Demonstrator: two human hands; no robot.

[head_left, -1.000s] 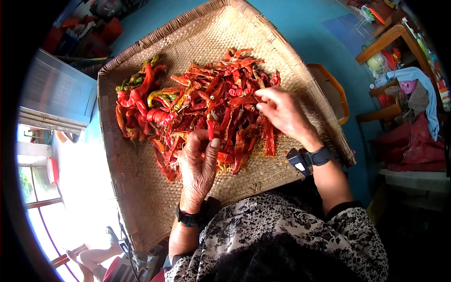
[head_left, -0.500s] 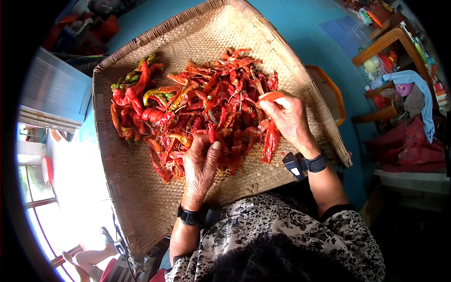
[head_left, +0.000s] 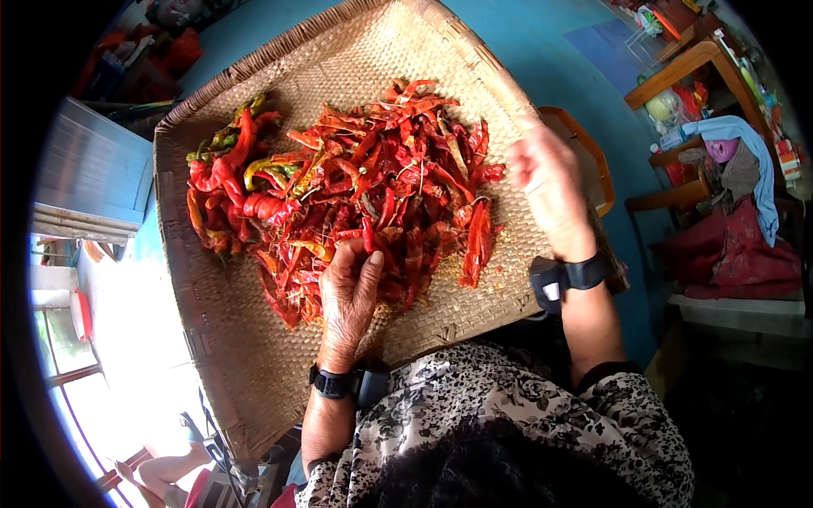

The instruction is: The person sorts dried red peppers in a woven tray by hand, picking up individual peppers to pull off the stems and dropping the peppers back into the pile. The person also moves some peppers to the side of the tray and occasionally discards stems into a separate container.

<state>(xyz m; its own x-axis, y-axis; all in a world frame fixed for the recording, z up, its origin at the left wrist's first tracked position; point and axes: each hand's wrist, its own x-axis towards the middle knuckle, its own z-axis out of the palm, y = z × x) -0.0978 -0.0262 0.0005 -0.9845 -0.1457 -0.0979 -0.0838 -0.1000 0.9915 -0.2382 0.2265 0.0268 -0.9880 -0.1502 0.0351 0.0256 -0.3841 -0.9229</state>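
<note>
Above blue floor (head_left: 525, 38), over woven tray (head_left: 381, 51), pinching red pepper (head_left: 367, 234) with left hand (head_left: 347, 292); cannot tell grip of blurred right hand (head_left: 549, 182); seemingly far from finished, given large pepper heap (head_left: 415, 169).

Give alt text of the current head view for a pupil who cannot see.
A person's left hand holds a red chilli over a pile of mostly red chillies in a woven tray; the blurred right hand is near its right edge.
</note>
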